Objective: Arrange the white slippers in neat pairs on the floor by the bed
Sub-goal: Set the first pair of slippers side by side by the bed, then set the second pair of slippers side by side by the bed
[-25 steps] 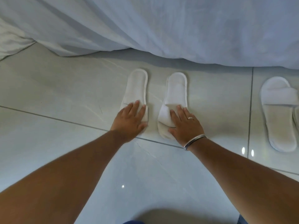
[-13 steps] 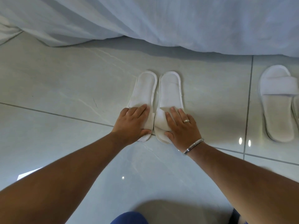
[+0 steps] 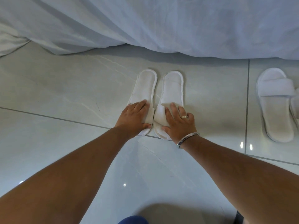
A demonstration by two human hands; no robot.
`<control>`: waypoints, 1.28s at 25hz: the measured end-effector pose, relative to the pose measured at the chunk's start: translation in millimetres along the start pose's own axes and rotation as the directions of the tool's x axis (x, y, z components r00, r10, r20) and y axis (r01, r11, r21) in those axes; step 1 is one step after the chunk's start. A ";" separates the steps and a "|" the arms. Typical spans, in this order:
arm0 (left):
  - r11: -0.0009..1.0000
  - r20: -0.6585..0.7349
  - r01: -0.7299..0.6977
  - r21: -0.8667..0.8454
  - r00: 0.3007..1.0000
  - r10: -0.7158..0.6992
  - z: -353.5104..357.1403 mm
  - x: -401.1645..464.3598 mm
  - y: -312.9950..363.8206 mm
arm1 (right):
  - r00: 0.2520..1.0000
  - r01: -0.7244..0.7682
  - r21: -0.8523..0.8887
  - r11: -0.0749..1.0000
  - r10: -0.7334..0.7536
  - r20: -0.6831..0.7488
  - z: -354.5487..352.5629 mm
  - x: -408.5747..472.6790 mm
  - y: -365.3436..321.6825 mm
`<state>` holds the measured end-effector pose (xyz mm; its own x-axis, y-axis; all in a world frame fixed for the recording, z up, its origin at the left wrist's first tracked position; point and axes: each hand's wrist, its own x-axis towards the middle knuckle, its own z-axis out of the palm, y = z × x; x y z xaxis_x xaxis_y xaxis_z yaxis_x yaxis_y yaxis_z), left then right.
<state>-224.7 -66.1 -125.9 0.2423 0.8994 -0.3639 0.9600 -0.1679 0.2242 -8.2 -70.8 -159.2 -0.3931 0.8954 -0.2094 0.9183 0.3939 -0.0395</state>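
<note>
Two white slippers lie side by side on the pale tiled floor just before the bed, heels toward the bed. The left slipper point(image 3: 145, 84) and the right slipper point(image 3: 173, 88) nearly touch along their inner edges. My left hand point(image 3: 134, 118) lies over the left slipper's toe strap, fingers flat and thumb at its near edge. My right hand point(image 3: 179, 122), with a ring and a bangle, presses on the right slipper's strap in the same way. The toe ends are partly hidden under my hands.
A white bed sheet point(image 3: 161, 21) hangs down to the floor across the top. Another white slipper point(image 3: 275, 110) lies at the right, toe strap toward the bed, with a second slipper's edge point(image 3: 296, 102) at the frame border. Grout lines cross the floor point(image 3: 64, 88).
Both hands slid the two slippers toward each other, closing the gap between them. In the last half second they stayed together and barely shifted.
</note>
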 end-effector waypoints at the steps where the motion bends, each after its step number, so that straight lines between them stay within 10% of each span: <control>1: 1.000 0.005 0.008 -0.010 1.000 -0.008 -0.2 -0.9 -0.2 | 1.000 0.009 0.001 1.000 -0.009 0.009 1.3 1.8 0.8; 12: 0.987 -0.014 -0.009 0.161 1.000 0.012 -13.8 -3.6 19.3 | 0.990 0.140 0.104 0.985 -0.138 -0.023 -72.8 -40.5 88.1; 16: 0.989 -0.060 -0.094 0.112 0.993 0.101 -14.0 52.5 134.3 | 0.991 0.119 -0.100 0.988 -0.112 0.076 -111.5 -116.2 248.6; 21: 0.952 0.029 -0.305 0.036 0.952 0.304 11.2 130.0 336.4 | 0.922 -0.298 -0.117 0.947 0.318 0.221 -70.3 -187.4 408.5; 27: 0.965 0.093 -0.248 0.087 0.966 0.240 40.0 185.4 420.9 | 0.982 -0.091 0.038 0.995 0.083 0.172 -15.5 -150.6 454.0; 32: 0.930 0.035 -0.322 0.176 0.946 0.321 46.7 184.8 420.3 | 0.972 -0.194 0.093 0.977 0.179 0.149 -1.7 -153.6 455.2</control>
<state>230.1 10.7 -141.1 0.5424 0.7833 -0.3036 0.8397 -0.5170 0.1663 470.2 -28.7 -143.4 -0.2104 0.9103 -0.3565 0.9775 0.1912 -0.0886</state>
